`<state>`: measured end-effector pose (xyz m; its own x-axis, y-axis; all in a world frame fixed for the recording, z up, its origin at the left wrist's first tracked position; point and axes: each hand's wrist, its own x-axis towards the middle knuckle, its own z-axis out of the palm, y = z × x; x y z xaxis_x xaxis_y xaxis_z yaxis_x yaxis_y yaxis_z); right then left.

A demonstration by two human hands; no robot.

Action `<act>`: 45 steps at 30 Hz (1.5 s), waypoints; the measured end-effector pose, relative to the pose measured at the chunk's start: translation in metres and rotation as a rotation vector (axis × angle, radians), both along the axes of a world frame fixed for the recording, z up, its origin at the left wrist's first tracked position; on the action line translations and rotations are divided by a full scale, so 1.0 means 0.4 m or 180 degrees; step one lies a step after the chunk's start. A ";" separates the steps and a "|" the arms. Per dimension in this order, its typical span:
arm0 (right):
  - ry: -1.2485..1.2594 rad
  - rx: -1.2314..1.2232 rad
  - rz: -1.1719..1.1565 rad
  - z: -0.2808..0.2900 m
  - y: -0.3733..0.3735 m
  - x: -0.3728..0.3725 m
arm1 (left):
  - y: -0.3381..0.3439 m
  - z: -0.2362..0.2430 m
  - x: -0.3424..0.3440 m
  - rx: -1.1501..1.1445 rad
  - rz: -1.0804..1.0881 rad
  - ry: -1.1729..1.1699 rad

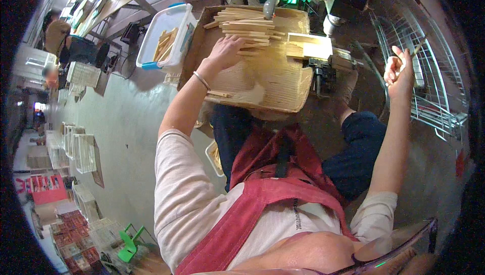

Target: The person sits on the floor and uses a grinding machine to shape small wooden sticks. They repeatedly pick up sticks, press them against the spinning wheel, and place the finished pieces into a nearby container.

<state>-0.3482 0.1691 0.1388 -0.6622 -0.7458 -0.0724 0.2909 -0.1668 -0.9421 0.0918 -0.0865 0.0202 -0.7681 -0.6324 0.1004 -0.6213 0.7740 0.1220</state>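
In front of me a shallow cardboard box [283,90] holds a loose pile of thin wooden sticks [245,25]. My left hand [225,52] reaches over its left side, fingers stretched out and touching the ends of the sticks. Off to the right, my right hand [399,73] is raised beside a wire basket [429,83], its fingers curled. A thin pale stick [417,49] juts from that hand; the grip on it is partly hidden. At the box's right edge a brightly lit machine part [317,47] has short wood pieces [296,49] against it.
A clear plastic bin [177,27] with blue clips holds more wooden pieces at the left of the box. A lamp [270,6] hangs over the pile. White crates [85,151] and a green chair [130,244] stand on the floor at left. Another person [83,52] is at far left.
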 end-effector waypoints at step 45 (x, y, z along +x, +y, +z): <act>-0.0338 0.1348 0.1810 -0.269 -0.044 0.416 | 0.534 0.033 -0.049 0.3835 0.1454 0.4385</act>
